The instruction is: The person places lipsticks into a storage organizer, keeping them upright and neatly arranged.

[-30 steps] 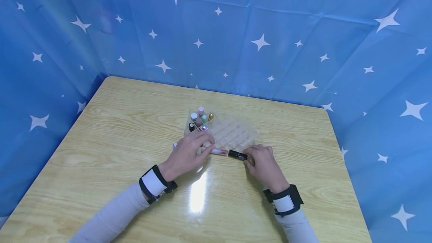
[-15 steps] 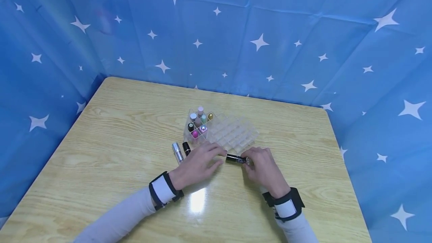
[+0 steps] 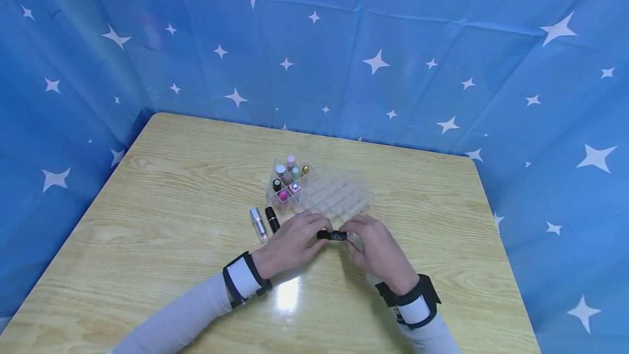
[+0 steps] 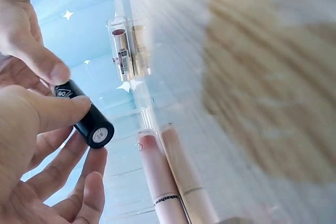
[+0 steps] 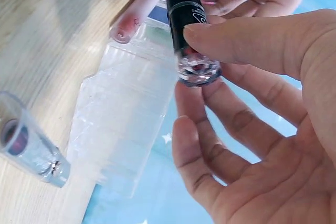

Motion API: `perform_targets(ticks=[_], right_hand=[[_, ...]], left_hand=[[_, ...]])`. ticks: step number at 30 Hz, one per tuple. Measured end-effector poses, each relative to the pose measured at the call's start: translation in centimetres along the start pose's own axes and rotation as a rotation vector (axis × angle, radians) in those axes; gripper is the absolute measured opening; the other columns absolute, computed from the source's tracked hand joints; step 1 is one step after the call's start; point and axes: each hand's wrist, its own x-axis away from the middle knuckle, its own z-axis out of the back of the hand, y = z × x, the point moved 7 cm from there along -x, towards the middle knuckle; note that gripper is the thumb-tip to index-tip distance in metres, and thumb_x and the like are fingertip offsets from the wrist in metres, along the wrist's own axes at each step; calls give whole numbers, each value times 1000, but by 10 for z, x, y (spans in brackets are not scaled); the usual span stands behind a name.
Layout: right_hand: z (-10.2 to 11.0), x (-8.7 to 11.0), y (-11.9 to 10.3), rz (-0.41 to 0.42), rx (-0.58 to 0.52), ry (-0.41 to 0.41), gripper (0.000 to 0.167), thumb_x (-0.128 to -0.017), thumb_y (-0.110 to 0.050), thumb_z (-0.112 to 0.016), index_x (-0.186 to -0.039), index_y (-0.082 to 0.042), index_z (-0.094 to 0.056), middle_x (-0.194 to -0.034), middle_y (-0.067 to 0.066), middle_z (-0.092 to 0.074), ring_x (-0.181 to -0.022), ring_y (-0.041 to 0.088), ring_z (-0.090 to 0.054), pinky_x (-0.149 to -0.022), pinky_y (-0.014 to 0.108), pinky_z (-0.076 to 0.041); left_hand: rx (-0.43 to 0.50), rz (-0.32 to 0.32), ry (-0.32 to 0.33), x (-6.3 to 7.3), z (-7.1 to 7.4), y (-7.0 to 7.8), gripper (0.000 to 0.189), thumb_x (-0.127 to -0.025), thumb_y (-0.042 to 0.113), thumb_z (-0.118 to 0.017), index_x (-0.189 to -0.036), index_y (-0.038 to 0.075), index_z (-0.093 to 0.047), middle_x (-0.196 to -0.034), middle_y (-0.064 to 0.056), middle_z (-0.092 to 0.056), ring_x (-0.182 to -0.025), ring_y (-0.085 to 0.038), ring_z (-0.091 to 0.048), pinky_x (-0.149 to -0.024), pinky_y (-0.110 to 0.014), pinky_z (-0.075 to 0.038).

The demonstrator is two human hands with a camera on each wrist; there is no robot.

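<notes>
Both hands hold a black lipstick tube (image 3: pixel 334 235) with a faceted clear end, just in front of the clear organizer (image 3: pixel 339 190). My left hand (image 3: pixel 295 242) pinches its plain black end between thumb and fingers. At the other end, my right hand (image 3: pixel 378 247) grips it by the clear part, the thumb lying along the side in the right wrist view. A pink lip gloss tube (image 4: pixel 160 179) lies on the table beside the hands, mostly hidden behind the left hand in the head view.
Several nail polish bottles, one with a magenta cap (image 3: pixel 283 195), stand in the organizer's left cells. Left of the left hand lie a silver tube (image 3: pixel 257 223) and a black tube (image 3: pixel 272 218). A clear-cased lipstick (image 5: pixel 31 145) stands near the right hand.
My left hand has moved right, away from the lip gloss, and now pinches the black lipstick's left end. The right hand has shifted slightly left with the lipstick.
</notes>
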Motion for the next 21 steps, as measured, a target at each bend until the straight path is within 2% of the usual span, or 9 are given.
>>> perform_targets(ticks=[5,10,14,18,21], right_hand=[[4,-4,-4,12,-62,25,28,-84,0,-88,-109,-8,-79,-109,4,-78,-103,21,-74,-88,38,-64],[5,-5,1,8,-171,86,42,-84,-2,-90,-122,-5,-73,-114,9,-76,-103,22,-73,-89,42,-65],[-1,-4,7,0,-252,110,50,-83,-2,-91,-128,-4,-68,-114,10,-77,-101,21,-75,-85,37,-65],[-8,-6,11,-25,-368,96,45,-86,2,-87,-125,-2,-66,-111,7,-78,-99,20,-77,-84,28,-65],[-11,-8,14,-45,-453,78,38,-88,6,-84,-120,-4,-66,-109,7,-79,-99,20,-78,-85,28,-65]], left_hand=[[101,35,-2,2,3,-5,21,-96,14,-80,-116,14,-71,-115,0,-75,-103,-13,-70,-90,-27,-61],[212,33,37,5,6,-9,26,-96,10,-79,-119,11,-70,-119,-4,-76,-108,-16,-73,-95,-30,-62],[267,29,63,6,6,-10,24,-97,10,-78,-119,10,-68,-119,-4,-76,-110,-17,-73,-97,-30,-61],[317,35,89,5,5,-12,22,-97,7,-77,-116,10,-68,-114,-2,-75,-107,-16,-73,-94,-28,-62],[361,36,104,3,5,-13,23,-95,3,-79,-114,10,-67,-111,-1,-74,-105,-15,-73,-93,-27,-63]])
